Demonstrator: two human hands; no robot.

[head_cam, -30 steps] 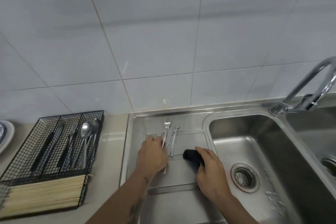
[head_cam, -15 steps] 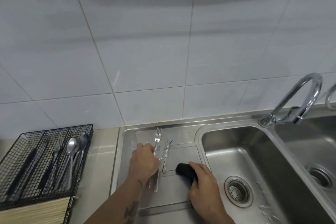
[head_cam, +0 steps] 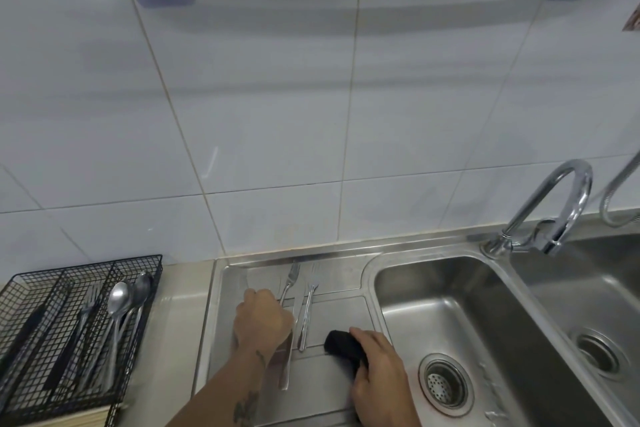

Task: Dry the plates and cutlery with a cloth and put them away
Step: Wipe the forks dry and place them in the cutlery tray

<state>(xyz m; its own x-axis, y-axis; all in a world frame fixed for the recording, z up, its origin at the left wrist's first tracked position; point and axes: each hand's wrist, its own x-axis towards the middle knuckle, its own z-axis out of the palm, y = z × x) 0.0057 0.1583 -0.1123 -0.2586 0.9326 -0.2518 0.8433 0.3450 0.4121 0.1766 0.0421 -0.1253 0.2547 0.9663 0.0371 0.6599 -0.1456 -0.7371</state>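
Two forks lay on the steel draining board, tines toward the tiled wall. The left hand had fingers curled round the handle of the left fork. Second fork lay just beside it, untouched. The right hand gripped a black cloth resting on the board, near the sink basin. Chrome tap stood behind the basin. Black wire cutlery basket on the counter to the left held spoons and other cutlery.
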